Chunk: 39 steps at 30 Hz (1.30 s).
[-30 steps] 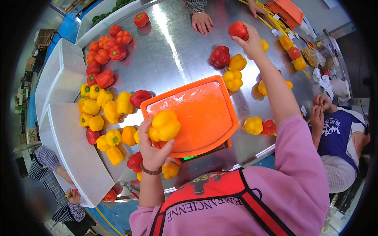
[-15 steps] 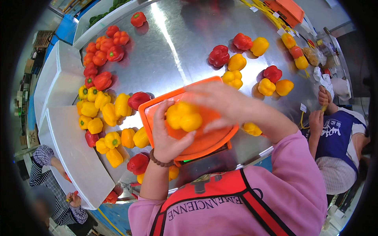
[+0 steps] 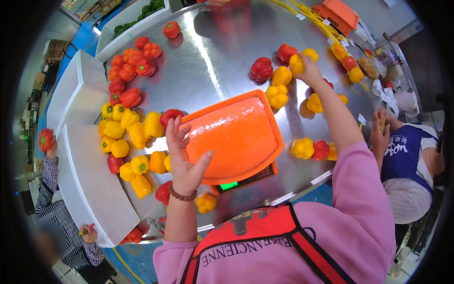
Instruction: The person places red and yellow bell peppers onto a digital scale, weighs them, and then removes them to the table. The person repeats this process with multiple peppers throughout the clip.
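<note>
My left hand (image 3: 187,165) is open, palm up with fingers spread, at the left edge of an orange tray (image 3: 234,137), which stands on a scale (image 3: 243,183) with a green display. My right hand (image 3: 307,71) is closed on a yellow pepper (image 3: 296,64) in the upper right group, beside red (image 3: 261,70) and yellow peppers (image 3: 277,97). Left of the tray lie several yellow peppers (image 3: 152,124), with red peppers (image 3: 145,67) behind them. More yellow and red peppers (image 3: 320,149) sit right of the tray.
White foam boxes (image 3: 94,184) line the left side, another box (image 3: 106,40) holding greens. Yellow ties (image 3: 317,21) and orange trays (image 3: 336,16) are at the back right. One co-worker (image 3: 411,170) sits at right; another (image 3: 71,236) at left raises a red pepper (image 3: 45,139).
My left hand has let go of the yellow pepper. My right hand set down the red one, swept across the tray and back out rightward. The left co-worker has raised a pepper.
</note>
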Available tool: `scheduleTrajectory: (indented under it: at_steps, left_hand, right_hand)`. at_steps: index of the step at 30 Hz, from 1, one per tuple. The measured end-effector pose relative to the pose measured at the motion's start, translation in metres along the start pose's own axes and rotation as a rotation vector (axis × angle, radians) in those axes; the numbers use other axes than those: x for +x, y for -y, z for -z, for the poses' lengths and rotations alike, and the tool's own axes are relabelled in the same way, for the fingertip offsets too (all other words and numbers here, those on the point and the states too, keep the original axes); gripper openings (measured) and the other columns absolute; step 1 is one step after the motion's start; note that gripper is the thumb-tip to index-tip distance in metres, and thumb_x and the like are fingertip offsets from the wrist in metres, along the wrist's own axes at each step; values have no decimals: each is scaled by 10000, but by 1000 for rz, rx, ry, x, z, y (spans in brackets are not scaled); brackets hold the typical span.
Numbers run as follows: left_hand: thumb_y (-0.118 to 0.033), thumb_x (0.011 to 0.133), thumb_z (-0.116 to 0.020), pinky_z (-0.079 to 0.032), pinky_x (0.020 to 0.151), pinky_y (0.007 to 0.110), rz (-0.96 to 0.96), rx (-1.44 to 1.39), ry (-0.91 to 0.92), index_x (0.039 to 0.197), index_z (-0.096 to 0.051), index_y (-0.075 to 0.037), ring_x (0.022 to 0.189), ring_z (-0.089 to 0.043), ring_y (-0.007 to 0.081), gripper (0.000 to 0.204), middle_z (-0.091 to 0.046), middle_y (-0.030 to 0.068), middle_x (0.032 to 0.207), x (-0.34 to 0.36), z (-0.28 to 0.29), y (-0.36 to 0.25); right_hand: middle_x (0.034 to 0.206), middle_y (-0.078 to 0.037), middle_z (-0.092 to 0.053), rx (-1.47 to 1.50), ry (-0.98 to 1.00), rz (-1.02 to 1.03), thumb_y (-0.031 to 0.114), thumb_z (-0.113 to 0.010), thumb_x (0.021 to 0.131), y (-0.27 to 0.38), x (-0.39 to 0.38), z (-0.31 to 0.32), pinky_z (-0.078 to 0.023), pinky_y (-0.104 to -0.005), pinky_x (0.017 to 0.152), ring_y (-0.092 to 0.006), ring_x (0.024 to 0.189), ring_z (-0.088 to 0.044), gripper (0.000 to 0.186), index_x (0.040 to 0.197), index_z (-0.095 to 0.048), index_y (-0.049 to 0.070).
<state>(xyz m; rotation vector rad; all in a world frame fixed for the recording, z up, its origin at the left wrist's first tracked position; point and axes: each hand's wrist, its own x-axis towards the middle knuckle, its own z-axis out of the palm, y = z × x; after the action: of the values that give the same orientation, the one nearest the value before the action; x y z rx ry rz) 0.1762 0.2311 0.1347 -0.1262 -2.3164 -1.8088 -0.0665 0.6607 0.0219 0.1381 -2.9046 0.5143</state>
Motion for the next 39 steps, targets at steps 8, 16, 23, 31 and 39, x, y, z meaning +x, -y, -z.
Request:
scheduleTrajectory:
  at_steps: [8,16,23,31,39]
  left_hand:
    - [-176,796,-757,-401,1044,419,122,540,-269,1423,-399,-31,1257,-486,335,737,-449,178,1413,-60,116,59]
    - [-254,804,-762,-420,1037,418,69,798,-107,1341,-481,-4,1237,-497,378,655,-531,219,1321,-30,148,113]
    - [-380,808,-736,-472,964,438,329,836,-3,1347,-465,-3,1147,-568,387,711,-579,229,1259,64,77,146]
    - [-259,896,-618,-506,909,390,168,151,-422,1235,-512,-12,1018,-637,304,433,-644,155,1122,55,116,144]
    - [-400,963,-404,-451,1041,462,470,-1153,45,1392,-447,-65,1264,-526,300,545,-524,119,1388,-28,110,38]
  right_hand:
    - [1420,-143,-476,-438,23,52,208,-802,702,-24,14,-41,-408,-437,1065,-361,1268,-476,799,1411,-448,112]
    - [1290,-142,-595,224,-107,103,39,-657,822,67,-32,22,-434,-370,1025,-296,1215,-552,445,1261,-580,49]
    - [1111,-107,-674,643,-15,155,40,-633,870,185,-153,47,-481,-322,914,-226,1027,-635,320,1189,-624,16]
    - [1038,-174,-678,550,-52,97,24,-629,859,191,-229,54,-514,-370,857,-330,969,-653,255,1112,-644,-6]
    - [1035,-135,-688,888,170,218,62,-642,882,255,-226,52,-522,-343,861,-249,982,-666,292,1170,-629,13]
